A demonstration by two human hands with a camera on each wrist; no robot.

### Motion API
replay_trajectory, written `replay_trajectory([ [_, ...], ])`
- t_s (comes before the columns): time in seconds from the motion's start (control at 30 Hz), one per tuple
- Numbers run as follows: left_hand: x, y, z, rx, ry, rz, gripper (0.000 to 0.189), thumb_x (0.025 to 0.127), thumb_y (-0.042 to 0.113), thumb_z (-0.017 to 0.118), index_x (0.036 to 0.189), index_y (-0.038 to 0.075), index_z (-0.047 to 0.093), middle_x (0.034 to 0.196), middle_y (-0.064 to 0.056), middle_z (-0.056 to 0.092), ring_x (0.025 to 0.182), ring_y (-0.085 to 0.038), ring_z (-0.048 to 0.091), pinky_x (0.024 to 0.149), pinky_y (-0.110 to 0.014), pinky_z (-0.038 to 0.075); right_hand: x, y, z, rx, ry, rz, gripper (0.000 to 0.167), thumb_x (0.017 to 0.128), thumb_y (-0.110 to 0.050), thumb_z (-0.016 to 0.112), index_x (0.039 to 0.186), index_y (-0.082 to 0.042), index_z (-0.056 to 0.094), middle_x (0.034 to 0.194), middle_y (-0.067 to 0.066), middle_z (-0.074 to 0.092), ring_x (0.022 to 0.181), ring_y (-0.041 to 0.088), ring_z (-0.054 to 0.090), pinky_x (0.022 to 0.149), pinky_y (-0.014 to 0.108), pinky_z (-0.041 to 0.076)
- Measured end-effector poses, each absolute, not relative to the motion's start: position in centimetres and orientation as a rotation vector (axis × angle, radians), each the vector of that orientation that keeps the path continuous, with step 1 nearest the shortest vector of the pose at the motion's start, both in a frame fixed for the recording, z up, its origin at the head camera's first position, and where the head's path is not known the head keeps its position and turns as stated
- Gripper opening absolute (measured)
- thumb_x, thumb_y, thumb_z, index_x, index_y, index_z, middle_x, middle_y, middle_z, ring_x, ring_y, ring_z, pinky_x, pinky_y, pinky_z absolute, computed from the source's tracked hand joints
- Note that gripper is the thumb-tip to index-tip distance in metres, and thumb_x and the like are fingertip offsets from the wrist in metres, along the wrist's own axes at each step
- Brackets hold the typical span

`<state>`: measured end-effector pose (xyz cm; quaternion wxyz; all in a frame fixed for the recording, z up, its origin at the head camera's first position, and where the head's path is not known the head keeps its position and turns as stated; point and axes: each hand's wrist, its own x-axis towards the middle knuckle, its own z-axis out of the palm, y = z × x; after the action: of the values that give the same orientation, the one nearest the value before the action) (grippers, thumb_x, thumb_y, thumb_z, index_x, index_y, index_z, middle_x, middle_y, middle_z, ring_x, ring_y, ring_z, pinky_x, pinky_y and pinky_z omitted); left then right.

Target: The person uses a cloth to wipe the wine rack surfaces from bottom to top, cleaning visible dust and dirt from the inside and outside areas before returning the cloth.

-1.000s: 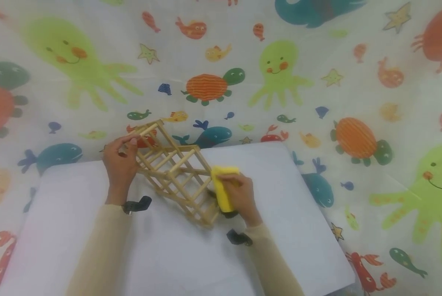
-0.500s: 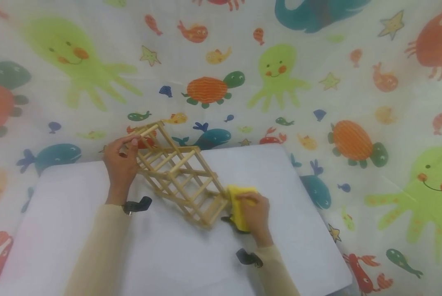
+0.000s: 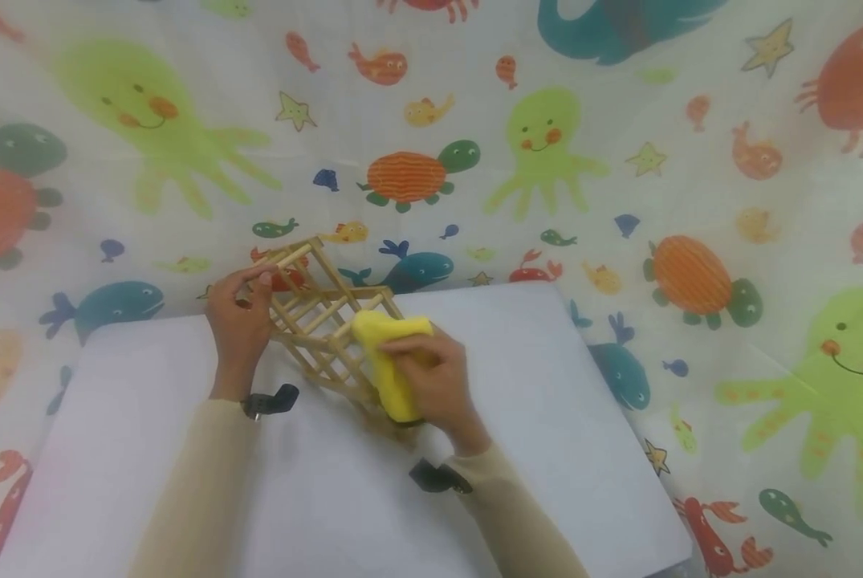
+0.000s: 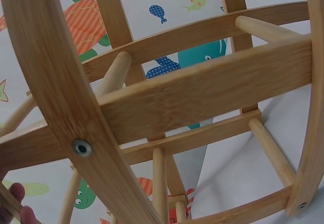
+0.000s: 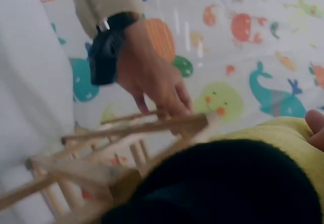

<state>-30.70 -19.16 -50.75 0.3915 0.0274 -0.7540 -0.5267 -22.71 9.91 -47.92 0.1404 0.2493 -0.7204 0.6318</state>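
Note:
A slatted bamboo rack (image 3: pixel 323 344) with round dowels, resembling a folding wine rack, stands tilted across the white table. My left hand (image 3: pixel 242 313) grips its upper left end; in the left wrist view only fingertips (image 4: pixel 17 191) show at the lower left corner. My right hand (image 3: pixel 438 381) holds a bunched yellow cloth (image 3: pixel 395 389) over the rack's right part, hiding several slats and dowels. Close up in the right wrist view, a dark, fuzzy part (image 5: pixel 238 183) hangs beside the yellow fabric, and the left hand appears beyond, at the rack's end.
The white tabletop (image 3: pixel 315 514) extends around the rack on the near side and to the right. Behind it hangs a white sheet (image 3: pixel 619 104) printed with sea animals. Each wrist wears a black strap with a small device, the left one (image 3: pixel 272 401) beside the rack.
My right hand first moved right and down with the cloth, off the rack's right end, then swung back left and up over the rack. The left hand and the rack stayed nearly still.

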Motion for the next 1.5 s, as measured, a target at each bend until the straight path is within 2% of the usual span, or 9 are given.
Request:
replay_trajectory([
  [0.27, -30.8, -19.1, -51.2, 0.063, -1.930, -1.341, 0.022, 0.106, 0.027, 0.068, 0.118, 0.015, 0.081, 0.118, -0.001, 0.080, 0.104, 0.003, 0.055, 0.076, -0.018, 0.040, -23.1, 5.8, -48.3, 0.728, -2.346, 1.681, 0.018, 0.099, -0.009, 0.072, 0.106, -0.020, 0.085, 0.119, -0.004, 0.079, 0.108, 0.013, 0.067, 0.095, 0.032, 0.059],
  [0.37, -30.7, -19.1, -51.2, 0.063, -1.926, -1.345, 0.023, 0.106, 0.028, 0.068, 0.118, 0.014, 0.081, 0.118, 0.001, 0.080, 0.105, 0.003, 0.056, 0.075, -0.018, 0.041, -23.1, 5.8, -48.6, 0.717, -2.391, 1.638, 0.018, 0.096, -0.007, 0.074, 0.102, -0.020, 0.085, 0.114, -0.006, 0.079, 0.106, 0.013, 0.067, 0.095, 0.036, 0.059],
  [0.43, -30.7, -19.2, -51.1, 0.065, -1.922, -1.338, 0.023, 0.106, 0.028, 0.068, 0.117, 0.014, 0.082, 0.117, 0.000, 0.080, 0.104, 0.003, 0.056, 0.075, -0.018, 0.041, -23.1, 6.2, -48.9, 0.690, -2.468, 1.572, 0.019, 0.096, -0.012, 0.074, 0.101, -0.027, 0.085, 0.114, -0.013, 0.078, 0.107, 0.009, 0.065, 0.104, 0.040, 0.052],
  [0.5, -30.6, -19.2, -51.0, 0.061, -1.915, -1.333, 0.022, 0.105, 0.027, 0.068, 0.116, 0.014, 0.082, 0.117, -0.005, 0.080, 0.103, 0.003, 0.056, 0.075, -0.019, 0.041, -22.9, 6.8, -49.2, 0.684, -2.535, 1.554, 0.020, 0.095, -0.014, 0.075, 0.100, -0.030, 0.085, 0.113, -0.016, 0.077, 0.106, 0.008, 0.064, 0.104, 0.042, 0.050],
  [0.73, -30.6, -19.3, -50.9, 0.052, -1.919, -1.330, 0.021, 0.106, 0.026, 0.067, 0.116, 0.014, 0.082, 0.117, -0.006, 0.081, 0.104, 0.003, 0.057, 0.074, -0.019, 0.042, -21.6, 10.0, -51.4, 0.783, -2.646, 1.559, 0.014, 0.093, -0.012, 0.077, 0.097, -0.022, 0.086, 0.104, -0.009, 0.079, 0.096, 0.010, 0.063, 0.089, 0.032, 0.054],
  [0.97, -30.6, -19.4, -51.0, 0.060, -1.918, -1.332, 0.022, 0.106, 0.026, 0.068, 0.118, 0.014, 0.081, 0.118, -0.004, 0.080, 0.105, 0.003, 0.056, 0.072, -0.018, 0.041, -20.7, 13.0, -54.0, 0.962, -2.696, 1.435, 0.004, 0.091, -0.019, 0.083, 0.091, -0.016, 0.085, 0.089, -0.009, 0.078, 0.085, 0.006, 0.062, 0.082, 0.025, 0.055],
  [1.2, -30.5, -19.3, -50.8, 0.050, -1.908, -1.337, 0.021, 0.105, 0.026, 0.069, 0.117, 0.014, 0.082, 0.118, -0.008, 0.080, 0.104, 0.003, 0.057, 0.072, -0.018, 0.041, -19.7, 16.7, -56.6, 1.000, -2.837, 1.445, 0.005, 0.090, -0.020, 0.082, 0.085, -0.019, 0.083, 0.079, -0.011, 0.076, 0.074, 0.000, 0.060, 0.072, 0.021, 0.055],
  [1.37, -30.5, -19.2, -50.6, 0.060, -1.905, -1.337, 0.020, 0.105, 0.024, 0.069, 0.117, 0.014, 0.081, 0.119, -0.010, 0.080, 0.105, 0.005, 0.056, 0.073, -0.017, 0.040, -19.1, 18.5, -57.6, 1.030, -2.828, 1.451, 0.003, 0.089, -0.021, 0.084, 0.087, -0.018, 0.084, 0.081, -0.008, 0.078, 0.074, -0.001, 0.061, 0.072, 0.021, 0.056],
  [1.5, -30.7, -18.9, -50.7, 0.078, -1.888, -1.339, 0.018, 0.104, 0.018, 0.070, 0.116, 0.010, 0.081, 0.117, -0.016, 0.079, 0.104, 0.005, 0.054, 0.073, -0.018, 0.038, -19.1, 19.7, -57.9, 0.887, -2.726, 1.516, 0.009, 0.089, -0.009, 0.082, 0.089, -0.018, 0.084, 0.089, -0.003, 0.081, 0.079, 0.002, 0.065, 0.076, 0.024, 0.058],
])
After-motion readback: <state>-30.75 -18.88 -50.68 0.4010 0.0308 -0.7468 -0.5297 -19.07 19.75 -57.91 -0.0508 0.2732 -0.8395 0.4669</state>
